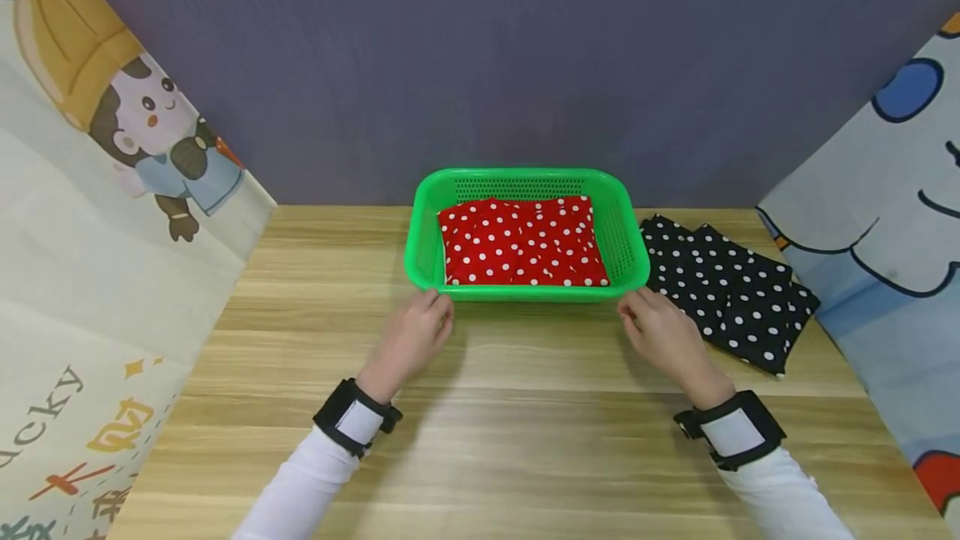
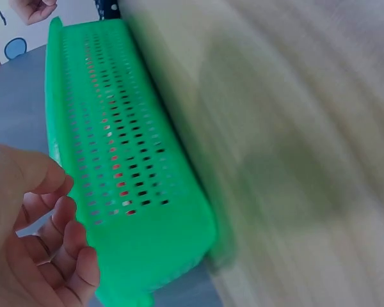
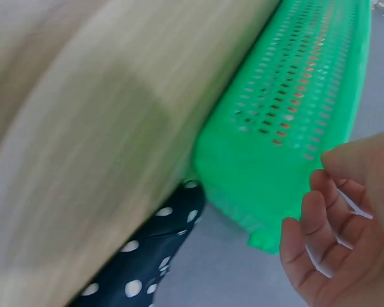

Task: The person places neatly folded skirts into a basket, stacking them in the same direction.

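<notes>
A green plastic basket (image 1: 528, 293) with perforated walls stands at the back of the table. Inside it lies a folded red cloth with white dots (image 1: 525, 244). My left hand (image 1: 411, 338) is at the basket's front left corner, fingertips right by the rim, fingers loosely bent. At the front right corner, my right hand (image 1: 667, 336) has its fingers bent the same way. Both wrist views show the thumb close to the index finger and nothing between them. A black cloth with white dots (image 1: 723, 290) lies right of the basket, partly behind my right hand.
The wooden table (image 1: 540, 423) meets a dark blue-grey wall (image 1: 525, 57) just behind the basket. Printed cartoon sheets hang on the left (image 1: 90, 240) and right (image 1: 892, 307). Each wrist wears a black strap.
</notes>
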Motion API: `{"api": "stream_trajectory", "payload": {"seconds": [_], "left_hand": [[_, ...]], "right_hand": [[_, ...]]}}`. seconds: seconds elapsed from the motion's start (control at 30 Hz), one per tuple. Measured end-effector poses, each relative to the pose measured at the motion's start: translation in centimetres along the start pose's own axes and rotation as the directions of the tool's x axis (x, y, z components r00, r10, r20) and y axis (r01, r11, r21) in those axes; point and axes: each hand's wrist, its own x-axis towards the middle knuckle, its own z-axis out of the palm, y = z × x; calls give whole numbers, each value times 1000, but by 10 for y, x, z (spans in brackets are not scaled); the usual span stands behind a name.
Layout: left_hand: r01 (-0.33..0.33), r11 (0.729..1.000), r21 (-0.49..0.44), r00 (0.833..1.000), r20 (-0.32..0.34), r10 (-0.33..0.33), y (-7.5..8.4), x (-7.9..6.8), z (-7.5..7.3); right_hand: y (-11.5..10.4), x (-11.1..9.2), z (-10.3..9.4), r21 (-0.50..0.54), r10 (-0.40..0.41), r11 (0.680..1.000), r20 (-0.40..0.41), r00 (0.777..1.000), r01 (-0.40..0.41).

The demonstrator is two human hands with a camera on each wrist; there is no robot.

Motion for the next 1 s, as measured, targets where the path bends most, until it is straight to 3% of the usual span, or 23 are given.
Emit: {"api": "stream_trajectory", "payload": {"seconds": [0.17, 0.3, 0.47, 0.6, 0.73, 1.0], "left_hand": [[13, 1000, -23, 999, 33, -12, 1, -11, 9], [4, 1000, -24, 998, 63, -2, 5, -20, 11], [0, 1000, -30, 996, 88, 3, 11, -28, 12], [2, 999, -52, 995, 100, 3, 16, -30, 9], [-2, 997, -71, 994, 109, 10, 21, -31, 5], [-3, 998, -66, 992, 122, 11, 32, -35, -2]], "right_hand": [[17, -10, 3, -26, 31, 999, -37, 999, -32], [31, -14, 4, -50, 114, 992, -63, 992, -117], [51, -13, 5, -93, 211, 972, -72, 975, -217], [69, -8, 6, -130, 306, 943, -27, 952, -306], [87, 0, 5, -164, 438, 893, 102, 893, -419], [111, 14, 8, -227, 601, 798, 361, 713, -557]]}}
